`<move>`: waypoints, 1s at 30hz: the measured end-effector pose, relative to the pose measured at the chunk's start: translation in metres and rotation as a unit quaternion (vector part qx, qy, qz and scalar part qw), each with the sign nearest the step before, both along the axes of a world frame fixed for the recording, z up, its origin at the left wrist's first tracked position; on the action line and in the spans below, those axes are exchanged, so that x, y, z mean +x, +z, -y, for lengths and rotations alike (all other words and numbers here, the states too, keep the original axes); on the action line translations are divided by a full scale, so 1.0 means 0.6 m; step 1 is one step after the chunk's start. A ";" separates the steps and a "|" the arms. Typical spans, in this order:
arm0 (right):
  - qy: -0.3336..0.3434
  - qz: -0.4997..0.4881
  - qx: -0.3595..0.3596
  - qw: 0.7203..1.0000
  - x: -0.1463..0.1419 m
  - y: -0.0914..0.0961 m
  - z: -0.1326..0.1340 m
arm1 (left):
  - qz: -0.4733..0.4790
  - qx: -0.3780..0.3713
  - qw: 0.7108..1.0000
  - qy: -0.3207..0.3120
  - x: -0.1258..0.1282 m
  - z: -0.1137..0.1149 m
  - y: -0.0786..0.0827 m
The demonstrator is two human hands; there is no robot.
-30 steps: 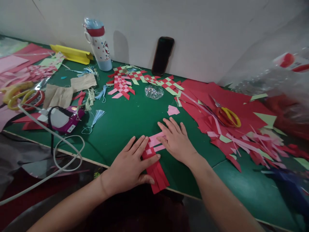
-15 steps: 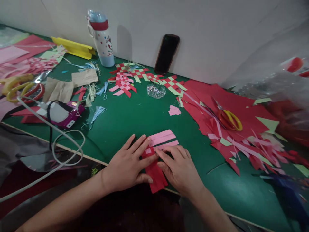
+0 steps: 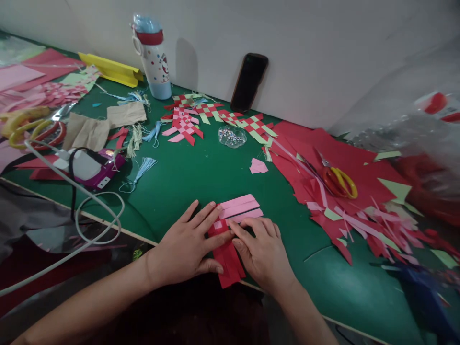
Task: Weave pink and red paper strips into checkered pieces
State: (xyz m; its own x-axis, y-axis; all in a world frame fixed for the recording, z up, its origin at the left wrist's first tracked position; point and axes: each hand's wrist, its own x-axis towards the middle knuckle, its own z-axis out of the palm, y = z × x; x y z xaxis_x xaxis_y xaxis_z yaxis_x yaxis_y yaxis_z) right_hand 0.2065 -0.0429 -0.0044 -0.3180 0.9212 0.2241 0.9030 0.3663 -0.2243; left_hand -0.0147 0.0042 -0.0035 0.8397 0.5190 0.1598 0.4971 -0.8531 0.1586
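Note:
Pink paper strips (image 3: pixel 242 205) and red paper strips (image 3: pixel 230 268) cross in a small weave near the table's front edge. My left hand (image 3: pixel 190 242) lies flat on the weave, fingers spread, pressing its left side. From the right, my right hand (image 3: pixel 264 249) has its fingers bent and its thumb close to the forefinger, pinching at the strips where the red and pink meet. The exact edge under those fingertips is hidden. The pink strips point away to the right, with a narrow gap between them; the red ones run toward me, over the table edge.
Finished woven paper pieces (image 3: pixel 187 127), a clear dish of beads (image 3: pixel 232 136) and a phone (image 3: pixel 249 82) are at the back. Scissors (image 3: pixel 339 182) lie on red paper (image 3: pixel 305 143) amid scraps. Left are a bottle (image 3: pixel 154 62), tassels (image 3: pixel 140 172), a purple device (image 3: pixel 104 170) and a white cable (image 3: pixel 72 179).
The view has shifted slightly. Both hands stay on the paper weave in nearly the same pose; no strip has visibly changed place.

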 end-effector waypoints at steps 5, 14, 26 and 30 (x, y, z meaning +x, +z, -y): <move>0.002 0.019 0.003 1.000 0.006 -0.002 0.000 | 0.027 0.009 1.000 0.010 -0.023 0.008 0.008; 0.005 -0.007 0.061 0.998 -0.008 -0.003 -0.001 | 0.067 0.023 0.997 0.032 -0.085 0.013 -0.009; 0.020 0.055 0.033 0.998 -0.034 -0.022 -0.008 | 0.050 0.011 0.998 0.031 -0.077 0.000 -0.017; 0.021 0.057 0.008 0.998 -0.032 -0.011 -0.012 | 0.058 0.006 0.998 0.037 -0.074 0.000 -0.018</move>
State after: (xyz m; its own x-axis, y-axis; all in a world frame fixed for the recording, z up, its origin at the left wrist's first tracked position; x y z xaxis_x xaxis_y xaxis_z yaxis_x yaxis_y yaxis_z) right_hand 0.1875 -0.0358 -0.0109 -0.3802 0.9034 0.1983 0.9063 0.4067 -0.1150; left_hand -0.0594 0.0044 -0.0144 0.7751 0.5759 0.2600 0.5377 -0.8172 0.2075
